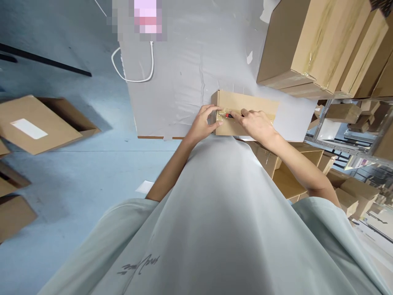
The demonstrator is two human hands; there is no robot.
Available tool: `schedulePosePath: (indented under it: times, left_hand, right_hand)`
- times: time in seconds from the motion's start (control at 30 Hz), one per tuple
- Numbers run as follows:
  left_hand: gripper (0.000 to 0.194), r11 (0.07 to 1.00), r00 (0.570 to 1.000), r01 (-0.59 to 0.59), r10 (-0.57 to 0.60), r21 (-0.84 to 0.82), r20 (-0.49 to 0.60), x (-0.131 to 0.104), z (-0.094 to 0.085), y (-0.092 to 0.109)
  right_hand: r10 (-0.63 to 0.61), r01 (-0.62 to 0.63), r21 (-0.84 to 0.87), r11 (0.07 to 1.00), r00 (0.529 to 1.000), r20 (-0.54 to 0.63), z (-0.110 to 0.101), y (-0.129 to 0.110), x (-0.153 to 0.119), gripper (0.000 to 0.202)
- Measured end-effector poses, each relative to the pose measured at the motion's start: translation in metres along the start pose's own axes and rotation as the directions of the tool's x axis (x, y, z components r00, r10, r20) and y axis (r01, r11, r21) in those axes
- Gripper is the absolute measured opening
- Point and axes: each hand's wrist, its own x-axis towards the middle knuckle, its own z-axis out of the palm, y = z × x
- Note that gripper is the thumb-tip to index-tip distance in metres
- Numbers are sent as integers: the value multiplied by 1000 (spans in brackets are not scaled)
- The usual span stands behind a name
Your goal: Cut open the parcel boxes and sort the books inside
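A small closed cardboard box lies near the front edge of the grey table, with shiny clear tape along its top. At the box's left end is my left hand; its thumb and index finger are bent and hold the end from the side. My right hand is closed over the top of the box, gripping a small red-and-black tool. The tool's tip rests at or just above the taped seam near the left end. Most of the tool is hidden under my fingers.
Large taped cardboard boxes stand at the table's right side. A white cable hangs over its left edge. Open cartons are on the blue floor at left. Another open carton stands below the table at right, near metal shelving.
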Motion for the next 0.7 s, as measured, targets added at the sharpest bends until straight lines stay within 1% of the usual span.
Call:
schedulePosePath:
  times: [0.17,0.27,0.37,0.43,0.5,0.6,0.7]
  left_hand:
    - [62,999,999,40,-40,10,18,0,-3,2]
    - [62,998,998,66,-66,19,6,-1,-4,-1]
    - [60,995,995,93,-93,30,-22,-4,-4,-2]
    - [58,993,992,115,-113,36,-47,-5,-3,-1]
    - [57,990,988,138,-135,31,-73,-6,-1,0]
    - [59,985,980,173,-173,-3,-99,-6,1,3]
    - [62,977,968,212,-215,-36,-128,-5,2,6]
  right_hand:
    - [-47,47,12,999,999,-15,2,5,5,70]
    - [-36,37,10,999,999,-28,9,9,4,65]
    - [-7,7,-8,1000,1000,-11,21,24,-4,59]
    - [22,-22,-30,999,1000,2,35,43,-13,59]
    - [62,-61,-49,997,998,12,53,70,-26,60]
    - [100,-99,-56,993,995,15,87,117,-49,64]
    - [137,-137,-9,991,990,-36,124,160,-69,63]
